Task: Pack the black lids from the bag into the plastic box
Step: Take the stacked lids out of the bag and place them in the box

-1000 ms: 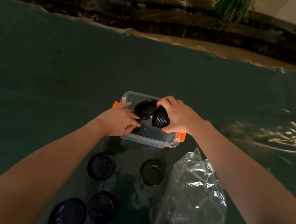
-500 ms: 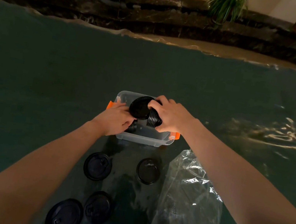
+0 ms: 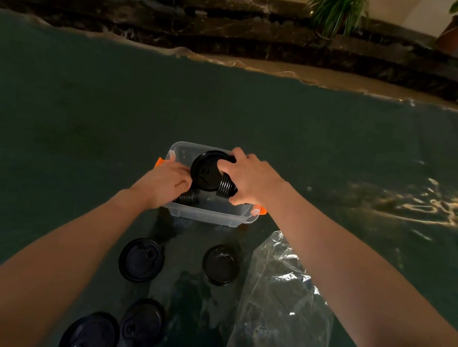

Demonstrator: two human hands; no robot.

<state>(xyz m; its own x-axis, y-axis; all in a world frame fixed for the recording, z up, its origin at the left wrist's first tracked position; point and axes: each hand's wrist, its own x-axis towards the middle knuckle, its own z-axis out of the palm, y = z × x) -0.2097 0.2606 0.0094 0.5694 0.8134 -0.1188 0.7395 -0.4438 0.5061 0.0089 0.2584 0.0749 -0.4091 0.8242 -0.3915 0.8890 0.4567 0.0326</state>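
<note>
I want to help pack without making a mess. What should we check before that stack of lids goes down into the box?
1. Right hand holds the stack of lids firmly: ok.
2. Stack is over the plastic box, not outside: ok.
3. Left hand is out of the way: not ok, it reaches inside, on another stack.
4. Room left in the box: cannot tell, hands cover it.
5. All lids gathered: not ok, four loose lids lie on the table.
6. Plastic bag emptied: cannot tell.
</note>
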